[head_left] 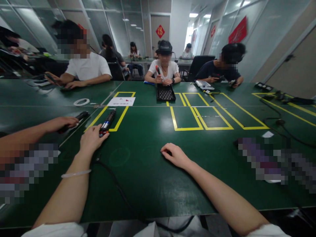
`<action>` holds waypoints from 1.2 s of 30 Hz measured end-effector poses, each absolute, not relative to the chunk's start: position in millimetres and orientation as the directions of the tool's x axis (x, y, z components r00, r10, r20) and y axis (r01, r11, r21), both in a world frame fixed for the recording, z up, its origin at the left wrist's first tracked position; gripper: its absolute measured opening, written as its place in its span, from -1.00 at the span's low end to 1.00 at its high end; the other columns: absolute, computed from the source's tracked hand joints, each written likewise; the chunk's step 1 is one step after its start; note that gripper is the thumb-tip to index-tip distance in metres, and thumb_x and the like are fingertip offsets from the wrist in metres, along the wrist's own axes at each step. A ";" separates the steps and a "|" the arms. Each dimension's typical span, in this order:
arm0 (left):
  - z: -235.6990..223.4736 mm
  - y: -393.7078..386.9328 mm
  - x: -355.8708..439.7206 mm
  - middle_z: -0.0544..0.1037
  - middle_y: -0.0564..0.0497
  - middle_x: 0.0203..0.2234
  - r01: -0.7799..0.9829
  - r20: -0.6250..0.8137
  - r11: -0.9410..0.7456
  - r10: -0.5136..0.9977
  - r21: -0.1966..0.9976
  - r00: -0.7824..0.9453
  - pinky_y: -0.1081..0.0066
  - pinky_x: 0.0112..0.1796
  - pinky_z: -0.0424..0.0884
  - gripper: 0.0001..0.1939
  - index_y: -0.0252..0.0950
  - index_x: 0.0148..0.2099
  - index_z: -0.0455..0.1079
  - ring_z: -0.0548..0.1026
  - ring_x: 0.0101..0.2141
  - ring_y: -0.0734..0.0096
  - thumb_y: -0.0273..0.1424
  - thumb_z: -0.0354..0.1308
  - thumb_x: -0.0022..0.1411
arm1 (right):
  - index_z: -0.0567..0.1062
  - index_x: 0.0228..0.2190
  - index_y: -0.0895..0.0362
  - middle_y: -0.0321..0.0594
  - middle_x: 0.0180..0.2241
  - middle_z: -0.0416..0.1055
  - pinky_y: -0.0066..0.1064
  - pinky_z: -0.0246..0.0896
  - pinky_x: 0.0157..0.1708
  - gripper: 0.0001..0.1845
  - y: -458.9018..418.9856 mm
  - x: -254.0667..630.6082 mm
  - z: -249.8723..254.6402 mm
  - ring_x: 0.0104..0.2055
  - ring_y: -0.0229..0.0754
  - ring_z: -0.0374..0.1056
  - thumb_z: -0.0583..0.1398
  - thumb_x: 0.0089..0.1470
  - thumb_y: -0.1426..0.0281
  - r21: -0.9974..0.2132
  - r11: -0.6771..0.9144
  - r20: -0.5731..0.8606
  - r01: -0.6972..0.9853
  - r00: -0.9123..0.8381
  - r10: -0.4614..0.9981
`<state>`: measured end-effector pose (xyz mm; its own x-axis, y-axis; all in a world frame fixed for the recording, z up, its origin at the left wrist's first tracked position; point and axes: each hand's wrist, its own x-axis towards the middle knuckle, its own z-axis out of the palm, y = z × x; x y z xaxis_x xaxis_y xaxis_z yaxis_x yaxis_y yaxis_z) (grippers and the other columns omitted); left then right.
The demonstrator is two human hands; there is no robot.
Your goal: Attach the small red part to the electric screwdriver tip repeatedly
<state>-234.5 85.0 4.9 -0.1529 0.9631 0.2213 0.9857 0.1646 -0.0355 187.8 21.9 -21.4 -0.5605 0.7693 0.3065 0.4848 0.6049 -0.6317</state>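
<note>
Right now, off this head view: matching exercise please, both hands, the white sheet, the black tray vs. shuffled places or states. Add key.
Things
1. left hand
2. right hand
3. white sheet
4. black tray

Places or states
A. in front of the person opposite
B. fingers curled, nothing visible in the grip
C. at the red end of the dark tool
D. flat, across both sides of the left yellow outline

Pairs: 1-C, 2-B, 3-D, 4-A
</note>
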 end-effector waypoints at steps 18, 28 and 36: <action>9.1 80.2 -172.9 0.53 -0.14 -0.18 0.959 0.282 -0.040 0.958 0.279 -0.042 0.30 -0.19 0.34 -0.59 -0.30 -0.03 0.39 0.48 -0.21 0.16 -0.16 -0.08 0.27 | 0.45 -0.31 0.13 -0.23 -0.36 0.44 -0.38 0.19 -0.23 -0.92 21.8 183.7 -22.3 -0.27 -0.20 0.31 0.15 0.15 0.50 -0.605 0.621 0.309 0.499 -0.572 0.760; 11.2 28.7 -42.5 0.49 -0.01 -0.26 0.506 -0.056 -0.309 0.810 0.806 0.583 0.45 -0.28 0.32 -0.47 -0.24 0.25 0.18 0.42 -0.33 0.43 -0.19 -0.02 0.29 | 0.29 0.01 0.08 -0.29 -0.31 0.44 -0.40 0.24 -0.20 -0.58 19.2 179.9 -29.9 -0.28 -0.24 0.35 0.18 0.10 0.49 -0.735 0.565 0.306 0.375 -0.561 0.769; 7.6 19.1 -33.3 0.43 0.02 -0.32 0.420 -0.068 -0.290 0.750 0.860 0.658 0.45 -0.28 0.28 -0.44 -0.25 0.31 0.06 0.38 -0.33 0.46 -0.24 -0.03 0.31 | 0.41 -0.21 0.12 -0.24 -0.31 0.42 -0.41 0.26 -0.24 -0.86 18.5 179.3 -28.6 -0.29 -0.23 0.34 0.17 0.14 0.46 -0.712 0.590 0.301 0.380 -0.594 0.746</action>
